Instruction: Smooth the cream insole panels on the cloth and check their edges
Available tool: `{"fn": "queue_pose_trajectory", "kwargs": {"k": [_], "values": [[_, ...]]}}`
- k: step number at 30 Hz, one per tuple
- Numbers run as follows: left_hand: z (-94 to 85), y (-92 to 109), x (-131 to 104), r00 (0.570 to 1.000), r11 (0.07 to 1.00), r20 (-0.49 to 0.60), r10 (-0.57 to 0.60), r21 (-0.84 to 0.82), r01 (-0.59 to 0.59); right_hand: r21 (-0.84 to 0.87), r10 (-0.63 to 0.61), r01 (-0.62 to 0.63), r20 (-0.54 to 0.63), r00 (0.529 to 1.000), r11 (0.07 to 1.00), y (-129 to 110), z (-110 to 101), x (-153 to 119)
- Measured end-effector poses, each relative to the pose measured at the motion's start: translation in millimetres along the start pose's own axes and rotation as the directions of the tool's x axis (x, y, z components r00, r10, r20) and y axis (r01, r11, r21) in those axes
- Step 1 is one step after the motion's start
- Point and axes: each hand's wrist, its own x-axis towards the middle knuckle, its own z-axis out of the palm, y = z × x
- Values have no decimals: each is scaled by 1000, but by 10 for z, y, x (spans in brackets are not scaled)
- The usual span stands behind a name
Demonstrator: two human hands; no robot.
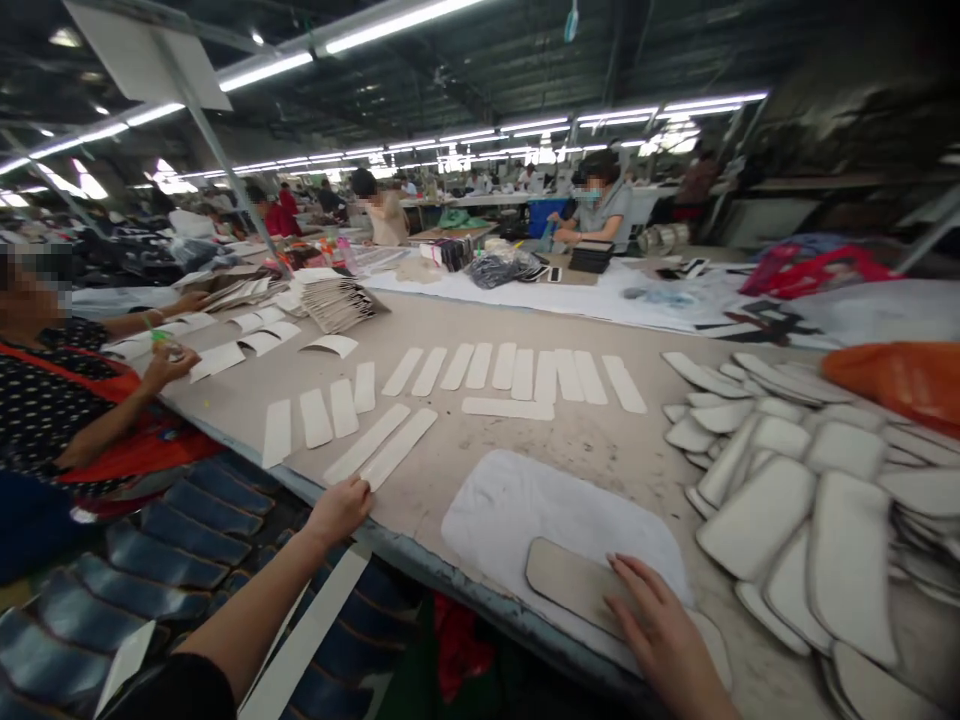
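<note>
My left hand (pixel 341 515) is at the table's near edge, its fingers pinched on the near end of a white strip (pixel 401 447). A similar strip lies just left of it. My right hand (pixel 664 625) rests with spread fingers on a beige rounded panel (pixel 570 585), touching its right part. That panel lies on a folded white cloth (pixel 555 500). Part of another pale piece (pixel 709 645) shows beyond my right hand. Several short white strips (pixel 481 366) are laid out in a row across the table, and one strip (pixel 508 408) lies crosswise below them.
A heap of pale rounded panels (pixel 757 510) covers the table's right side, beside an orange bag (pixel 900 385). At left a co-worker (pixel 82 400) handles pieces near a fanned stack (pixel 334 298). Dark blue panels (pixel 172 540) lie below the table edge. Another person (pixel 600 205) sits across.
</note>
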Motion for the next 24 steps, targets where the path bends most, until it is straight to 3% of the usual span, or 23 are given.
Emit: {"fn": "queue_pose_trajectory", "kwargs": {"k": [3, 5, 8, 10, 14, 17, 20, 24], "values": [[-205, 121, 23, 995, 994, -54, 85, -64, -89, 91, 129, -123, -56, 990, 988, -17, -125, -107], [-409, 290, 21, 982, 960, -91, 163, -216, -179, 209, 225, -206, -75, 971, 956, -86, -182, -113], [-770, 639, -22, 950, 811, -38, 311, -510, -286, 495, 375, -311, -33, 926, 811, -232, -220, -12], [-998, 903, -71, 891, 655, 56, 451, -698, -288, 672, 448, -363, 51, 893, 646, -334, -232, 87], [-1307, 1423, -147, 695, 316, 111, 711, -933, -173, 828, 506, -489, 309, 805, 273, -495, -273, 197], [-1422, 1751, -158, 566, 194, 115, 817, -978, -82, 842, 474, -538, 457, 752, 41, -545, -315, 156], [-1494, 1983, -136, 488, 154, 113, 866, -987, -45, 809, 424, -586, 548, 722, -48, -570, -366, 60], [-1480, 2124, -39, 459, 205, 205, 865, -977, 50, 738, 351, -674, 634, 689, -10, -617, -491, -76]]}}
